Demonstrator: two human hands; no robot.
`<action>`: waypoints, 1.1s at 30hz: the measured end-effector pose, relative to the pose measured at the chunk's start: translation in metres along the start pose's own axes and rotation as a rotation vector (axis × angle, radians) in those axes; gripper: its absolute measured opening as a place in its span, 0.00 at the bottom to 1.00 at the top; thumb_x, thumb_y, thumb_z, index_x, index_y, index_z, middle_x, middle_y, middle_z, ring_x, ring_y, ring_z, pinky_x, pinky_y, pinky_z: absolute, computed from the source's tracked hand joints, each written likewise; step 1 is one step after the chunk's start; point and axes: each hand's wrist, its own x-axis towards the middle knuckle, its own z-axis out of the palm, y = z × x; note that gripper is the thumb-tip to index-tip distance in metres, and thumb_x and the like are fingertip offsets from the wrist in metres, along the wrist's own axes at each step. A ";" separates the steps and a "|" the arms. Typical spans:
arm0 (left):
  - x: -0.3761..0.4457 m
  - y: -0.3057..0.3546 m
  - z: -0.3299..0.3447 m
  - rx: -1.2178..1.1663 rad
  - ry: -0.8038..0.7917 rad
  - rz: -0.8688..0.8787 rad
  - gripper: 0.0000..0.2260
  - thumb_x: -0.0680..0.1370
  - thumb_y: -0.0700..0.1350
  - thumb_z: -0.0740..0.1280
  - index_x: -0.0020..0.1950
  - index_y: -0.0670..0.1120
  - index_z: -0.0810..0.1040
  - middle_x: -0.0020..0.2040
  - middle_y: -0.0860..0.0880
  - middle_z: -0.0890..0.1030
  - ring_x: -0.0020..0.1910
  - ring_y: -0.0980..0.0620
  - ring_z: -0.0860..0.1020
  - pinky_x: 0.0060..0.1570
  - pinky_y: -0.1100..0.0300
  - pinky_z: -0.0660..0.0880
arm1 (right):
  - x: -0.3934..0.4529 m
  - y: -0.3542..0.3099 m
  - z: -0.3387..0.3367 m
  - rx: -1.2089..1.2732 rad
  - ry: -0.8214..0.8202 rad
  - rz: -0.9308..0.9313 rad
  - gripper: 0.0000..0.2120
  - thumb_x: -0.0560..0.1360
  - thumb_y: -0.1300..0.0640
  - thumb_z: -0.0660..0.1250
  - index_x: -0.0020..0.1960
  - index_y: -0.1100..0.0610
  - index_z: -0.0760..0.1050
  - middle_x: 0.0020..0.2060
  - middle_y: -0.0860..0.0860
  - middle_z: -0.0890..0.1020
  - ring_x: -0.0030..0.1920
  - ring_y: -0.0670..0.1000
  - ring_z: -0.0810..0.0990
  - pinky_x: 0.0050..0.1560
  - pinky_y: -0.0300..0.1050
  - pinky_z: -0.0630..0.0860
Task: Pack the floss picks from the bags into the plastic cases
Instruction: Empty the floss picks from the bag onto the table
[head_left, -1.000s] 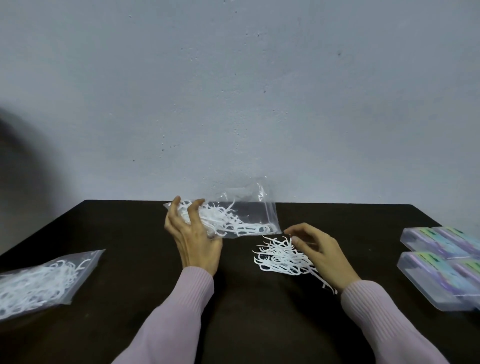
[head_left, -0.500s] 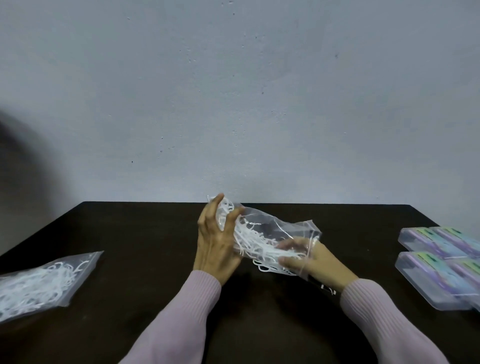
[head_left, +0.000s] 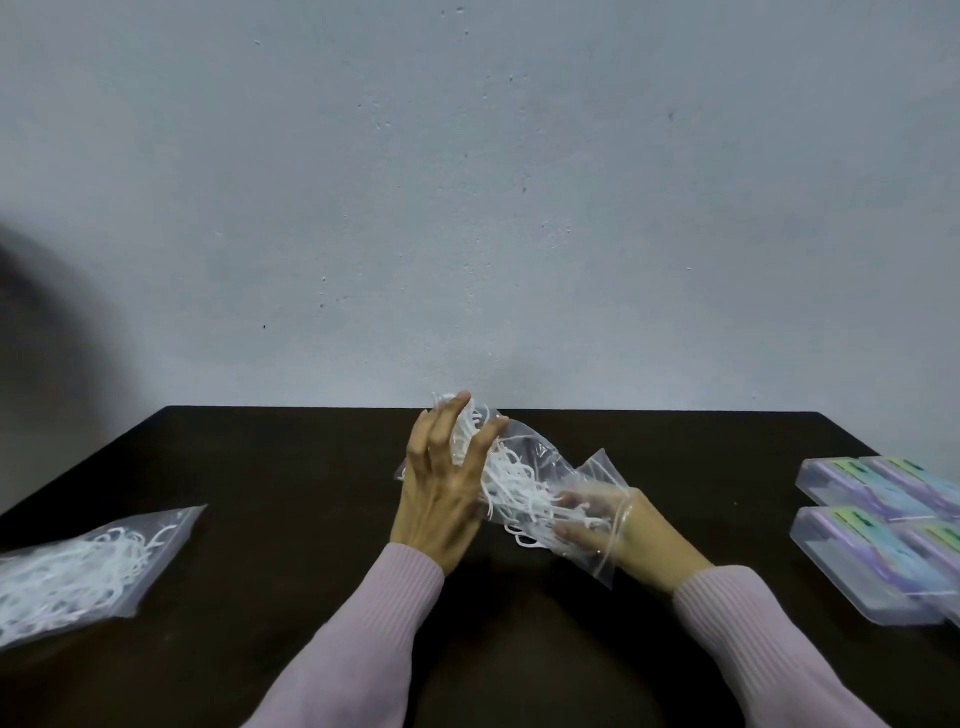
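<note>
My left hand (head_left: 441, 499) grips the upper end of a clear plastic bag (head_left: 540, 454) and holds it tilted above the middle of the dark table (head_left: 291, 467). White floss picks (head_left: 511, 483) bunch inside the bag and slide toward its lower right mouth. My right hand (head_left: 649, 535) reaches into that mouth, its fingers curled round a bunch of picks behind the plastic. A few picks stick out below the bag, near my right fingers. Several clear plastic cases (head_left: 872, 561) with purple and green inserts lie shut at the right edge.
A second clear bag (head_left: 93, 566) full of floss picks lies flat at the table's left edge. A grey wall stands right behind the table's far edge.
My left hand lifted the bag off the table and tilted it to the right. My right hand left the loose pile of picks and went into the bag's mouth; the pile is hidden now.
</note>
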 end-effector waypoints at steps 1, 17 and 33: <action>0.000 -0.001 -0.001 -0.005 0.005 -0.009 0.44 0.50 0.27 0.74 0.63 0.49 0.69 0.65 0.42 0.61 0.64 0.40 0.60 0.62 0.43 0.64 | 0.001 0.000 0.000 -0.004 0.015 -0.009 0.07 0.73 0.56 0.69 0.50 0.47 0.78 0.51 0.43 0.79 0.50 0.38 0.78 0.50 0.28 0.73; -0.002 -0.011 -0.001 -0.043 -0.077 -0.262 0.42 0.53 0.29 0.77 0.63 0.51 0.69 0.69 0.42 0.59 0.67 0.40 0.58 0.58 0.43 0.68 | 0.000 0.003 -0.008 -0.068 0.315 -0.118 0.03 0.70 0.56 0.71 0.44 0.50 0.80 0.45 0.41 0.80 0.47 0.38 0.78 0.46 0.26 0.71; -0.001 -0.017 -0.007 -0.021 -0.057 -0.411 0.41 0.54 0.30 0.77 0.63 0.50 0.67 0.70 0.43 0.57 0.68 0.39 0.55 0.61 0.38 0.69 | 0.002 0.010 -0.006 -0.202 0.271 0.032 0.08 0.74 0.58 0.68 0.52 0.47 0.78 0.45 0.42 0.81 0.47 0.39 0.79 0.52 0.34 0.76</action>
